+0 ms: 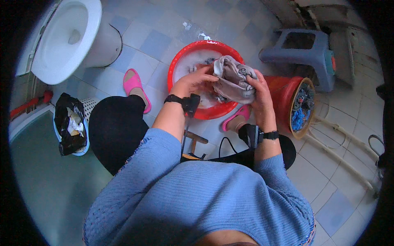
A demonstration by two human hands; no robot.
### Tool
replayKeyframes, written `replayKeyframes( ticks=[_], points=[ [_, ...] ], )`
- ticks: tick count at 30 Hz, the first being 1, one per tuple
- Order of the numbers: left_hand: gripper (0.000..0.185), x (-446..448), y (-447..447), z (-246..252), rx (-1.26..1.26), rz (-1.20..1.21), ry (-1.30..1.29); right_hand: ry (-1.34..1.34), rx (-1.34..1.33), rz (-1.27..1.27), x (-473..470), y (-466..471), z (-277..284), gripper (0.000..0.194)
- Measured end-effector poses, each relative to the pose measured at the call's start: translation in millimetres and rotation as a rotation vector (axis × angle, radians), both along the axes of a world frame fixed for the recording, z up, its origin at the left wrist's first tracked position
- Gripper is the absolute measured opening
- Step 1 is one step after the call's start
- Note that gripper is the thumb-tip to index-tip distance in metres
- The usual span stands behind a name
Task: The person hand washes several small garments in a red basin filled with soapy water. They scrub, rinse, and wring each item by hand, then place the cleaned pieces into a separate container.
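Note:
Between my two hands a wet, light grey-pink cloth garment [235, 81] is bunched up, with a dark printed mark on it. My left hand [195, 80] grips its left side near a pale band. Its right side is in my right hand [260, 87], thumb on top. Below the garment, a round red plastic basin [173, 72] stands on the floor between my feet. Foamy water [187, 61] fills it, and some dark cloth shows in the suds, partly hidden by my hands and the garment.
A red bucket [278, 101] holding dark and blue textiles is right of the basin, below a blue-grey plastic stool [301, 50]. At left are a toilet [66, 40], a bin with a black bag [69, 123] and a bathtub [46, 172]. Pale pipes [341, 160] run along the right.

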State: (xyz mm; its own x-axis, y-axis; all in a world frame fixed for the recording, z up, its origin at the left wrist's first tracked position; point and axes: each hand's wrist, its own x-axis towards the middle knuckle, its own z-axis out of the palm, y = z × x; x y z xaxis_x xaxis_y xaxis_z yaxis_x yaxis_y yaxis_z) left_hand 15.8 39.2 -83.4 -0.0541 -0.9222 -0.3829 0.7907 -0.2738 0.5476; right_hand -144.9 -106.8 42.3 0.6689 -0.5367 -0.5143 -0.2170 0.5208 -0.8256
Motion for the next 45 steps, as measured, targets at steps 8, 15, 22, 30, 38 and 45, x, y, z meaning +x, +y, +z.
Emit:
replayKeyframes(
  ticks=[8,15,22,30,38,45],
  points=[
    [0.048,8,-20,83,-0.167,-0.094,-0.341,-0.03,-0.449,0.286,-27,-6,98,0.027],
    [0.046,5,-12,158,-0.182,0.073,-0.275,-0.091,-0.454,0.05,-38,-54,60,0.031],
    [0.04,-66,-4,119,0.047,0.462,-0.322,-0.095,-0.319,0.029,-21,-50,22,0.033],
    [0.043,-97,-7,17,0.128,0.359,0.4,0.272,-0.205,0.485,-19,-12,6,0.042],
    [0.056,-131,-22,27,0.171,0.082,-0.888,0.399,-0.177,0.576,-5,-22,-58,0.049],
    [0.045,-78,-18,-1,0.108,0.503,0.053,0.391,-0.763,0.596,61,-16,-106,0.042]
  ],
)
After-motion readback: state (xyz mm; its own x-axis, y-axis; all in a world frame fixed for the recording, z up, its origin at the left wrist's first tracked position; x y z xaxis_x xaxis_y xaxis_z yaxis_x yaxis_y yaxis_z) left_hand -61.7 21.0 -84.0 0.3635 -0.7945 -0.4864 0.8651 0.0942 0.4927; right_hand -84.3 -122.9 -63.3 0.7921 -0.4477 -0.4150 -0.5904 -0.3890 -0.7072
